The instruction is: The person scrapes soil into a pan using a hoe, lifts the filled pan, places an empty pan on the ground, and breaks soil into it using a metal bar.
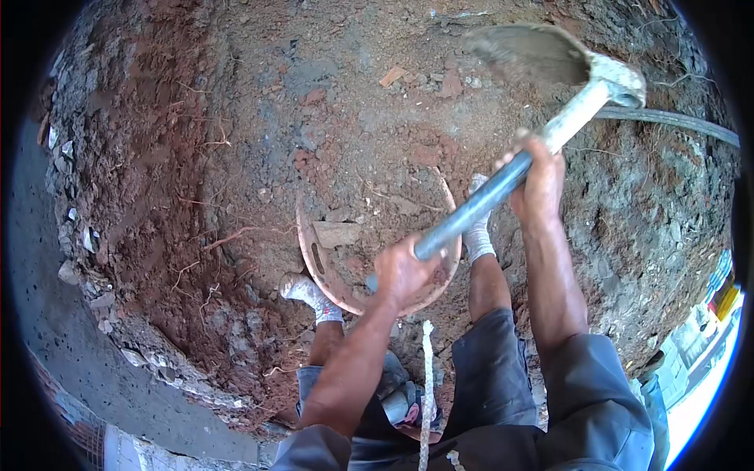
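A hoe with a broad, dirt-coated metal blade (542,55) is raised at the upper right, its handle (479,206) slanting down to the left. My left hand (402,273) is wrapped round the lower end of the handle. Higher up the handle, near the pale section below the blade, my right hand (540,179) grips it. Under the handle, a shallow round pan (314,271) with a worn rim lies on the soil between my feet. A flat piece of stone or brick (336,234) shows inside its rim. The blade is slightly blurred and off the ground.
Loose reddish soil (369,118) with roots and broken brick bits surrounds my feet. A dirt bank (157,196) rises at the left beside a grey concrete strip (39,259). A grey pipe (667,118) crosses the right side. A white cord (427,385) hangs before me.
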Motion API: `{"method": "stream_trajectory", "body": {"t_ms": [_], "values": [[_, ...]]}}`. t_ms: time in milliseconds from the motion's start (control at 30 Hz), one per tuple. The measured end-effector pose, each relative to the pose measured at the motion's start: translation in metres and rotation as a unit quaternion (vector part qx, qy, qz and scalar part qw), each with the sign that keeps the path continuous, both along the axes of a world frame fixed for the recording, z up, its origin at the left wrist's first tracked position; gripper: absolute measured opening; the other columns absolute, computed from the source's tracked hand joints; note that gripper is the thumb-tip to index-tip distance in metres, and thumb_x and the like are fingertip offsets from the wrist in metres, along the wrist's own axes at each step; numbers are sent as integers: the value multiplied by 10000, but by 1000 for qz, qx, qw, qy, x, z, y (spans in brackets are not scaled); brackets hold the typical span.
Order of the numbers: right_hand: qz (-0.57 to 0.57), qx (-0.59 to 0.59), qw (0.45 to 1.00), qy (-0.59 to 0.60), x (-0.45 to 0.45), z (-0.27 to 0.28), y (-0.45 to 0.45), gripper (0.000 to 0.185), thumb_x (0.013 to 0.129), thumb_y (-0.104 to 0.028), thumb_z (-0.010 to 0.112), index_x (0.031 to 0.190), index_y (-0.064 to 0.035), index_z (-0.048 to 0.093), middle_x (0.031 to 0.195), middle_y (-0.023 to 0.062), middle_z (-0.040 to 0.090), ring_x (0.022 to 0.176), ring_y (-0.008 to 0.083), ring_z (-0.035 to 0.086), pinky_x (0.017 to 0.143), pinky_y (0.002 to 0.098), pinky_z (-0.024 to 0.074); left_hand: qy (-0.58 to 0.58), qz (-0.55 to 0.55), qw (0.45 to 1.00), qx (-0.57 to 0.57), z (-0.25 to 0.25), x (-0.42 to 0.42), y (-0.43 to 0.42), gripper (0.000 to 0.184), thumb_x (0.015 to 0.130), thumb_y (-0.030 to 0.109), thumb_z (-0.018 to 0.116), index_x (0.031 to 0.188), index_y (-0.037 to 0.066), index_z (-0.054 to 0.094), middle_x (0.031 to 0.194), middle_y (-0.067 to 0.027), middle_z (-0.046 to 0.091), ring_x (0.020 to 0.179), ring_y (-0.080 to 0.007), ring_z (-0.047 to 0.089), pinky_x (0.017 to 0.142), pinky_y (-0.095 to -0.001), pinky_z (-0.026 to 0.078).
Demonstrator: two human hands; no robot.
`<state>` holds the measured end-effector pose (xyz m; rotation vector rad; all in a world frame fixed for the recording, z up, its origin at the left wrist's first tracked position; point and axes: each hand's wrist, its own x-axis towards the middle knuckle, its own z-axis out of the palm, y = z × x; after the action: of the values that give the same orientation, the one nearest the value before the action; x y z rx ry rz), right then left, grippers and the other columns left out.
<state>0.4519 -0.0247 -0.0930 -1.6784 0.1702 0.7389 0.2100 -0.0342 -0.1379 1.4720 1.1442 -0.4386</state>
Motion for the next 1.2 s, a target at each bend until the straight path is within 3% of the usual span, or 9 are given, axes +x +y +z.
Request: {"method": "stream_trajectory", "body": {"t_ms": [33,233,500,667,833,900,1033,1100,1200], "values": [[-37,16,999,-33,21,-4,14,198,836,-83,567,947,70,507,732,113,554,569,172,601,523,299,573,7,-80,997,4,-9,27,49,401,772,451,740,1050,168,683,783,-23,678,620,-97,638,560,-295,568],[-255,30,966,37,-1,-130,80,44,859,-27,500,887,-6,473,694,63,471,512,155,501,452,321,501,144,-193,971,8,-42,25,180,390,782,425,737,1039,138,676,781,-32,685,729,-167,660,718,-332,537],[22,-115,952,282,-238,-165,158,157,773,-108,622,823,17,540,645,64,514,465,173,528,395,322,453,273,75,958,37,29,-188,101,542,686,477,776,1026,67,675,910,-204,688,868,-361,671,801,-449,502],[9,-35,955,295,-233,-102,105,133,719,-21,626,813,-17,532,641,52,531,438,166,536,398,303,494,269,88,959,17,47,-193,58,462,691,405,801,972,57,684,860,-183,695,830,-329,680,760,-421,515],[153,96,968,172,-139,-18,103,220,720,32,608,911,-6,505,657,83,576,461,171,564,434,297,502,50,262,964,-3,9,-116,-4,385,730,369,797,930,64,676,795,-147,696,741,-282,685,698,-387,519],[210,120,968,60,-93,35,144,202,722,34,610,896,7,512,657,85,577,481,174,576,470,303,514,16,272,962,11,29,-41,39,297,762,214,802,938,19,664,792,-54,675,713,-117,594,701,-299,501],[367,203,888,-189,-17,94,222,203,791,-34,604,968,39,537,641,78,599,494,134,592,436,258,494,-157,327,928,90,14,66,120,289,774,239,787,938,30,675,802,-62,692,718,-116,615,690,-312,510],[390,265,844,-255,-1,80,253,55,860,-51,570,831,-8,589,597,85,590,527,126,606,507,258,535,-192,343,909,139,-5,97,149,303,777,262,780,926,19,680,768,-54,690,691,-129,623,666,-317,510],[383,7,907,-174,-2,-58,238,136,816,-51,583,901,54,590,593,92,591,505,142,609,507,253,523,-140,391,910,-7,-69,102,96,312,766,272,785,903,9,688,714,-56,669,624,-147,603,613,-332,492]]}}
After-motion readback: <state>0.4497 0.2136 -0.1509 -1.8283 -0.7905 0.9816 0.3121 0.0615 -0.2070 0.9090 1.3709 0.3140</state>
